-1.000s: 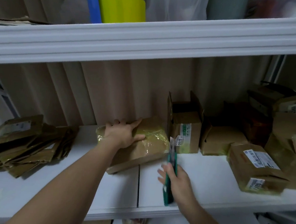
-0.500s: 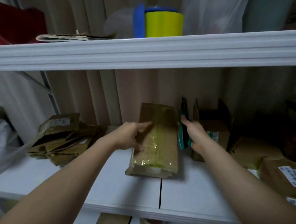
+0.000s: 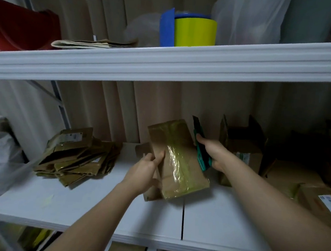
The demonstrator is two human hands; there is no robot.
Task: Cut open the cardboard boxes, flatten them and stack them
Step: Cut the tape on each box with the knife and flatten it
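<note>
A brown cardboard box (image 3: 176, 157) with shiny tape along its top sits tilted at the middle of the white shelf (image 3: 88, 202). My left hand (image 3: 146, 169) grips its left side, thumb on the top face. My right hand (image 3: 211, 154) holds a green box cutter (image 3: 200, 145) against the box's right edge, its dark tip pointing up and away. A pile of flattened cardboard (image 3: 78, 158) lies at the left of the shelf.
An opened box (image 3: 243, 148) stands right of my right hand, with more sealed boxes (image 3: 320, 202) further right. The upper shelf (image 3: 165, 60) carries a yellow and blue tub (image 3: 192, 31), folded paper and plastic bags. A grey bag (image 3: 0, 153) sits at far left.
The box has been turned end-on and lifted at its far end. My right hand brought the cutter up from the shelf's front edge to the box's right side. The camera shifted left.
</note>
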